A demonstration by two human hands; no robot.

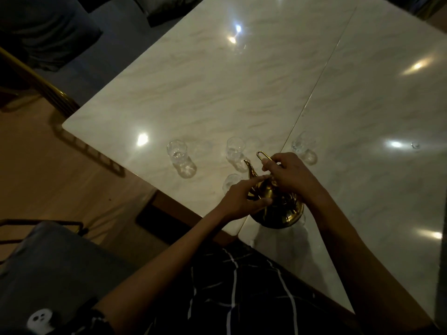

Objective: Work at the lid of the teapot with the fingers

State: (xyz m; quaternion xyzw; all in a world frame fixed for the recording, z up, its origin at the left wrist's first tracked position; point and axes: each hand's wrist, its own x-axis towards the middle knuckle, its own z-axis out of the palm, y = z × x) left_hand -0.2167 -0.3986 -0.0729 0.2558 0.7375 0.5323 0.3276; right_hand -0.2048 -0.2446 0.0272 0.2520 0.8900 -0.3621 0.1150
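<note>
Standing at the table's [217,88] near edge, the teapot [280,211] sits under both hands. The right hand [292,176] grips its looped handle [263,156]; the left hand [242,198] rests straight fingers on its top. Four glasses [180,158] stand just beyond.

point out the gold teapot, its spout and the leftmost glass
gold teapot [283,217], head view, on its round belly
spout [250,168], head view, on the curved neck
leftmost glass [177,153], head view, on its clear wall
</note>
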